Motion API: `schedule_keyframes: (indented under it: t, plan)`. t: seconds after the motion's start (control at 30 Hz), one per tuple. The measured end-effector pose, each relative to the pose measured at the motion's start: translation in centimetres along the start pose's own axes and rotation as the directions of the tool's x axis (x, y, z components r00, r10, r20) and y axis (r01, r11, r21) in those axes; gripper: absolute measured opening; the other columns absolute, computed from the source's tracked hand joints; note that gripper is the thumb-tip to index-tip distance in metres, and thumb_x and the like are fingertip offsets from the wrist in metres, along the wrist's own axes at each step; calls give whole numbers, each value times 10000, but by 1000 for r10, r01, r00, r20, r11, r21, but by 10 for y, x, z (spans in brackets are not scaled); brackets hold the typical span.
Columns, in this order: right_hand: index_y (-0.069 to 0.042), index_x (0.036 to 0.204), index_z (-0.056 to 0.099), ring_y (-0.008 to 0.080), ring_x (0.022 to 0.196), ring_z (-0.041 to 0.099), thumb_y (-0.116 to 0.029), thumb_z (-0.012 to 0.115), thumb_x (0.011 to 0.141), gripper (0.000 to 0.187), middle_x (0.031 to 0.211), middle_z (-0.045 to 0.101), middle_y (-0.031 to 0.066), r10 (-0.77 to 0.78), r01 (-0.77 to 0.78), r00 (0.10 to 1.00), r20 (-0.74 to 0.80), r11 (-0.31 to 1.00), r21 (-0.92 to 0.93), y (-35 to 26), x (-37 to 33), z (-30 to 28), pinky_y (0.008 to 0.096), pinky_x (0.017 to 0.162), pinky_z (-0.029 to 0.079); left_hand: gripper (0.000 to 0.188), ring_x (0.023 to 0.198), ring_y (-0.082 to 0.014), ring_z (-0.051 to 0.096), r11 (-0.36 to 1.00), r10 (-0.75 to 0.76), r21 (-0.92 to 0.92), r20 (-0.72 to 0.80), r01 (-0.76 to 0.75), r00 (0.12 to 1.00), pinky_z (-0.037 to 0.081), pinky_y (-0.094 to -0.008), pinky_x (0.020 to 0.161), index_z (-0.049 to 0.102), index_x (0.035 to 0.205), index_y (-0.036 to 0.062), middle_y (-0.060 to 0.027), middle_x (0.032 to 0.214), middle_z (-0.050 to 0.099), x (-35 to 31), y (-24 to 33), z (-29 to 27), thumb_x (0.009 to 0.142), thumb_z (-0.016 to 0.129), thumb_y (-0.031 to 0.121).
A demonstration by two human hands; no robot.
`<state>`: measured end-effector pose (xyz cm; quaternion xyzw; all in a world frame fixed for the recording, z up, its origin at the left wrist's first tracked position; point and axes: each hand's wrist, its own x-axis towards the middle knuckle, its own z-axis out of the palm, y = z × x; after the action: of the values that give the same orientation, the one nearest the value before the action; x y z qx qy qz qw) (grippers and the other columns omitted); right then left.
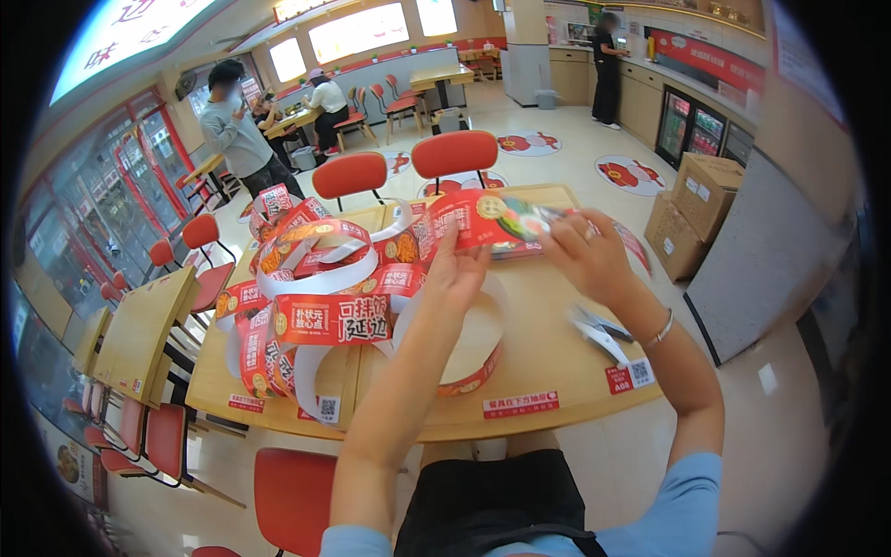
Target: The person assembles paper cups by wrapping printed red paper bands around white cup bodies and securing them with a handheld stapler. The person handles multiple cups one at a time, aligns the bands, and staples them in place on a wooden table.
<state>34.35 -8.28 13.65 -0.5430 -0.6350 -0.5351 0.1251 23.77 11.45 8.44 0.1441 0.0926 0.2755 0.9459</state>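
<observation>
A red printed paper strip [471, 220], with a food picture toward its right end, stretches between my hands above the table. My left hand [457, 271] pinches its lower edge near the left part. Around the strip's right end the fingers of my right hand [587, 249] are bent and closed, slightly blurred by motion. Beside my left hand lies a heap of red printed paper bands [332, 318], white inside, curled into loops. One larger loop [498, 353] stands under my left wrist. To the right, below my right hand, scissors [603, 334] lie on the tabletop.
The wooden table [548, 371] has stickers along its near edge. Two red chairs [455, 153] stand across it, and another red chair [292, 497] is close at my left. Cardboard boxes [698, 209] are stacked at the right. Several people are farther back.
</observation>
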Motion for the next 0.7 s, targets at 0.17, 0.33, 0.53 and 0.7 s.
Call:
schedule_keyframes:
  t: [0.17, 0.33, 0.53, 0.7]
  plan:
    - [-41, 1105, 604, 207, 886, 623, -44, 746, 746, 386, 1046, 613, 101, 372, -409, 912, 176, 773, 486, -76, -74, -64, 346, 775, 494, 190, 944, -172, 659, 945, 2, -326, 124, 39, 992, 579, -285, 811, 612, 1037, 54, -59, 1021, 681, -24, -48, 40, 858, 670, 23]
    - [-66, 1305, 486, 142, 1101, 580, -74, 617, 902, 423, 1253, 582, 77, 636, 156, 257, 728, -770, 618, -73, -71, -78, 303, 881, 488, 248, 1045, -190, 626, 980, -2, -179, 418, 84, 908, 530, -339, 932, 584, 1121, 80, -49, 1116, 655, -106, -108, 71, 886, 658, 106]
    - [-57, 1141, 567, 110, 857, 572, -61, 571, 919, 222, 967, 599, 12, 844, 713, 355, 403, -523, 467, -41, -103, -129, 278, 795, 476, 296, 1094, -185, 597, 988, -126, -20, 463, 152, 878, 475, -371, 992, 574, 1162, 129, -38, 1152, 642, -151, -97, -1, 896, 656, 231]
    - [-17, 1059, 580, 108, 647, 479, -120, 477, 960, 176, 816, 504, 22, 849, 699, 389, 359, -525, 486, -51, -168, -175, 246, 587, 400, 253, 1030, -174, 613, 988, 151, -94, 442, -122, 884, 509, -343, 908, 606, 1148, 126, -31, 1070, 660, -153, 0, -49, 925, 604, 245]
